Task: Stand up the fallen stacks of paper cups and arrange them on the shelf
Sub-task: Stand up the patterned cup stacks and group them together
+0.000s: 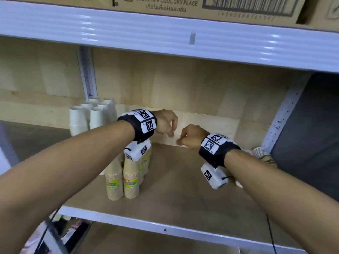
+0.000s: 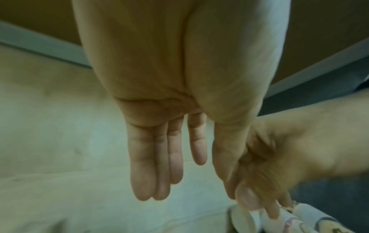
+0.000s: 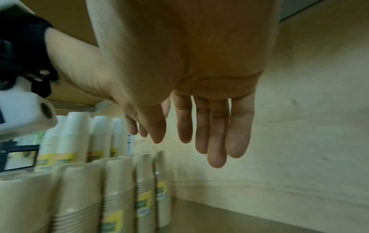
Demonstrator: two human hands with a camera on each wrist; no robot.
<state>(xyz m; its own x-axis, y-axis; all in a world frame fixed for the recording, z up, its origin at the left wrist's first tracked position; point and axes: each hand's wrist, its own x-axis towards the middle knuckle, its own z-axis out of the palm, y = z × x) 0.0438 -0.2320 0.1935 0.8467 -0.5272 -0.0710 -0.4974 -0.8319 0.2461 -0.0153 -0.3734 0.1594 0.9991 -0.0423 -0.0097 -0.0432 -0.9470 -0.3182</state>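
Observation:
Several brown paper cup stacks [image 1: 122,180] stand upright in wrappers with yellow labels at the left of the shelf board [image 1: 183,191]. White cup stacks [image 1: 86,116] stand behind them. A patterned cup stack [image 1: 260,152] lies fallen at the far right, partly hidden by my right forearm. My left hand [image 1: 167,125] and right hand [image 1: 185,138] hover close together over the shelf's middle, fingers relaxed, holding nothing. The left wrist view shows my left hand [image 2: 159,165] with straight fingers and the fallen cups [image 2: 299,220] below. The right wrist view shows my right hand [image 3: 209,126] beside the brown stacks [image 3: 119,189].
A white shelf edge [image 1: 165,33] runs overhead with a cardboard box [image 1: 165,4] on it. Perforated white uprights stand at the back left [image 1: 88,74] and the right [image 1: 286,114]. A pale wooden panel [image 1: 183,88] backs the shelf.

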